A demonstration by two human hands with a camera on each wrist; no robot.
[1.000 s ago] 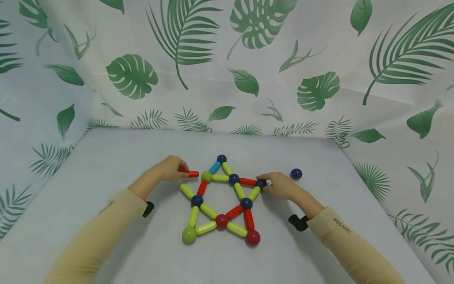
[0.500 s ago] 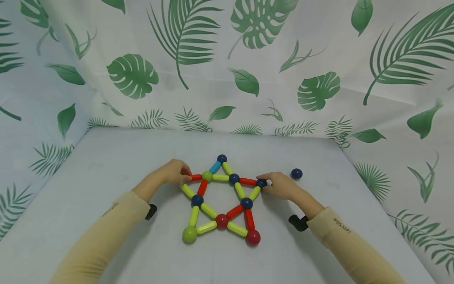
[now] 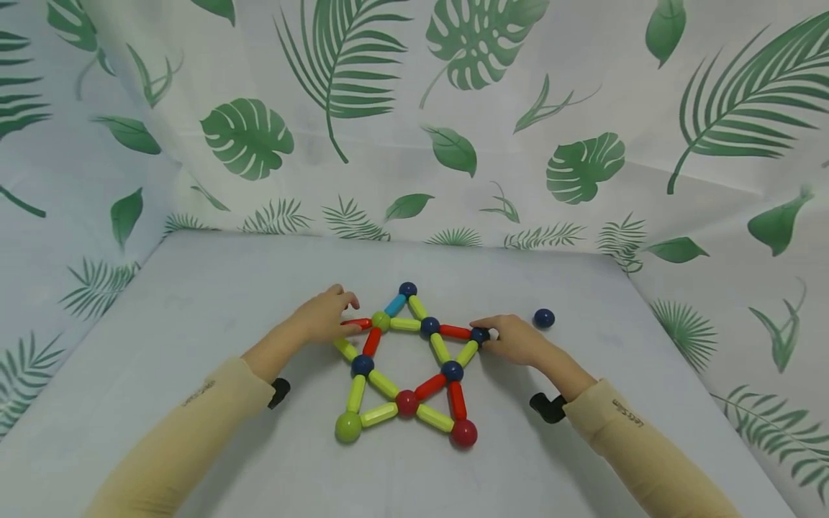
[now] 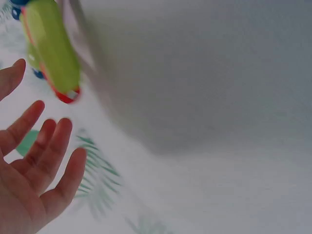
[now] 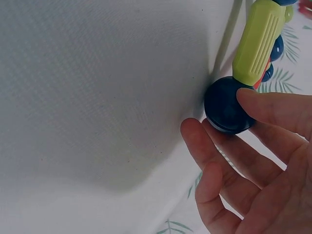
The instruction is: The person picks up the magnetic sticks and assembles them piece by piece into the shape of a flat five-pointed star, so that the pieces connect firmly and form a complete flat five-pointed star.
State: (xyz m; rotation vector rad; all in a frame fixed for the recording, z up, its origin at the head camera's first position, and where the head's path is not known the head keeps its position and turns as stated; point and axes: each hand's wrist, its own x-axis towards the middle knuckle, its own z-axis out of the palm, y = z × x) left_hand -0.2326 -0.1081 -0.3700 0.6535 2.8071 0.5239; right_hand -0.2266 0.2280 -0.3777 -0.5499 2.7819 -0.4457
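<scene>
A star-shaped figure of magnetic rods and balls lies on the table. My left hand (image 3: 327, 316), fingers spread, is beside its upper left, around the outer end of a red rod (image 3: 358, 323) that meets a green ball (image 3: 381, 321). In the left wrist view the fingers stand apart from the red rod and a yellow-green rod (image 4: 54, 48), whose free ends lie close together. My right hand (image 3: 512, 338) pinches the dark blue ball (image 5: 224, 105) at the star's right corner. A yellow-green rod (image 5: 258, 41) and a red rod (image 3: 455, 332) run from that ball.
A loose dark blue ball (image 3: 544, 318) lies right of the star, beyond the right hand. A green ball (image 3: 348, 426) and a red ball (image 3: 463, 433) form the near corners. A leaf-print cloth (image 3: 388, 180) hangs behind the table.
The left hand has brought the red rod rightward against the green ball, then let go of it and spread its fingers. The right hand keeps its hold on the corner ball.
</scene>
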